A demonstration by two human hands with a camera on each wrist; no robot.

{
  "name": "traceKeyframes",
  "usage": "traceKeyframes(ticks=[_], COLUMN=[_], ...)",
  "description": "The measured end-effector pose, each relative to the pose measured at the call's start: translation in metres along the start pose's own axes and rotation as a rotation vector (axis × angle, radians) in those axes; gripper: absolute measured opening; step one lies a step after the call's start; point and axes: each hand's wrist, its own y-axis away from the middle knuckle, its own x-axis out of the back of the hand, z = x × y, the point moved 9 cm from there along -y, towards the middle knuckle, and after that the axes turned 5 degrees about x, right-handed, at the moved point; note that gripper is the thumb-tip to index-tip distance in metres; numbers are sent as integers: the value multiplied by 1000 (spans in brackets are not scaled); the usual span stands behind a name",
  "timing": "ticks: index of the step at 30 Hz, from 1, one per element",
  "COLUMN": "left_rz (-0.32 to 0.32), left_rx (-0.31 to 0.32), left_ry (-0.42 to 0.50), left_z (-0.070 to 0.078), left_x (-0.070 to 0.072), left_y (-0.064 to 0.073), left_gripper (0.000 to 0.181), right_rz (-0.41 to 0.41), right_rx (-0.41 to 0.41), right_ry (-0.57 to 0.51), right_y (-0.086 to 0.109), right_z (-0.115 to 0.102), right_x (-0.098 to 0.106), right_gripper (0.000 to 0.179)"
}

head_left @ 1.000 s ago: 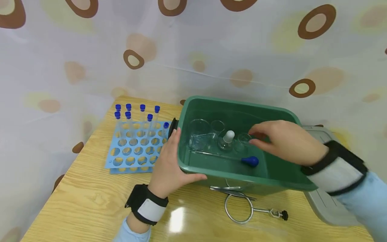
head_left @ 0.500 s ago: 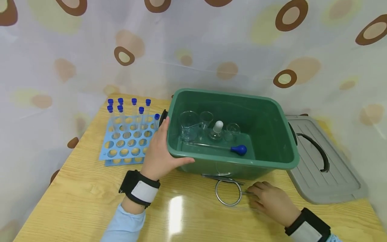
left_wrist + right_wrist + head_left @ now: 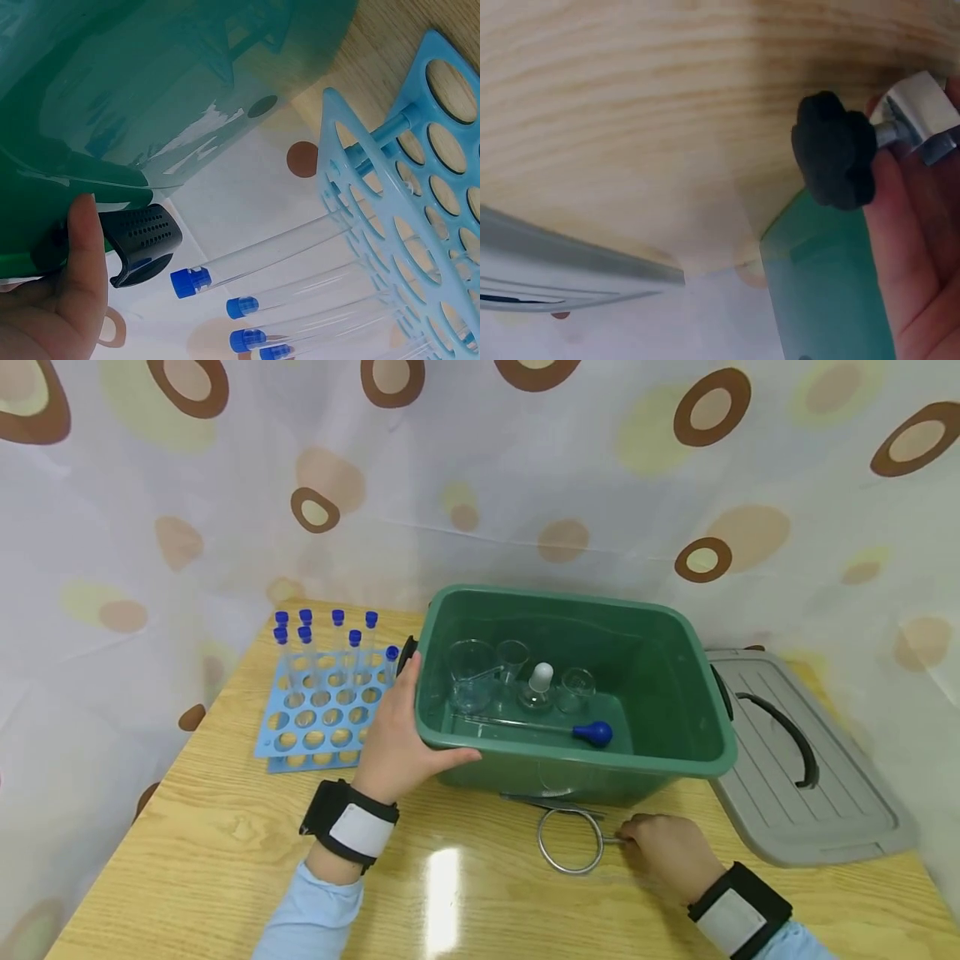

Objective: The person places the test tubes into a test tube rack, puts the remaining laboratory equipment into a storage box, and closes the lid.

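My right hand [image 3: 671,853] holds the clamp end of a metal iron ring [image 3: 542,850] lying on the table in front of the green bin [image 3: 577,763]. In the right wrist view, the ring's black knob [image 3: 834,150] and metal clamp [image 3: 924,105] show at the fingers. My left hand [image 3: 397,739] rests against the bin's front left corner, its thumb along the front rim and its fingers straight up the left side. Inside the bin lie glass beakers [image 3: 472,675], an alcohol lamp [image 3: 537,689] with a white cap, and a dropper with a blue bulb [image 3: 594,732].
Left of the bin stands a blue test tube rack [image 3: 315,727] with several blue-capped tubes [image 3: 306,652]. A grey lid [image 3: 813,760] with a black handle lies at the right. Tweezer-like metal tools [image 3: 555,804] lie along the bin's front. A patterned curtain [image 3: 480,477] hangs behind.
My right hand has left the inside of the bin, come down to the table in front and taken the iron ring's clamp end. The left hand stays on the bin's corner.
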Motion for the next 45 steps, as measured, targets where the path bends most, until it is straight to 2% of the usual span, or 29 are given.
traceKeyframes(ticks=[7,13,16,23,28,31,36,41,42,45], left_rz=[10,-4,-4,8,20,25,27,35,36,43], left_rx=[-21,4,14,6,-13,-20,-21,-32,-35,-42], left_ry=[13,14,16,15,16,17,24,29,30,25], left_z=[2,0,-1,-1,-1,-1,-1,0,1,2], left_x=[2,3,5,7,8,8,7,5,4,2], left_y=[-2,-4,-4,-6,-6,-5,-6,-2,0,4], left_gripper=[126,126,126,128,127,127,128,128,128,128], right_rz=[-46,-69,-57,45,150,222,290,348,343,274], right_rx=[3,25,50,140,263,320,321,319,315,284], right_ry=[-12,-46,-58,-31,-59,-71,-50,2,8,7], right_y=[5,10,12,16,19,20,14,4,1,-11], right_z=[3,3,0,-14,-24,-25,-18,-11,-9,-2], right_x=[6,15,27,68,106,130,169,200,204,209], right_gripper=[27,27,26,19,22,10,54,55,51,18])
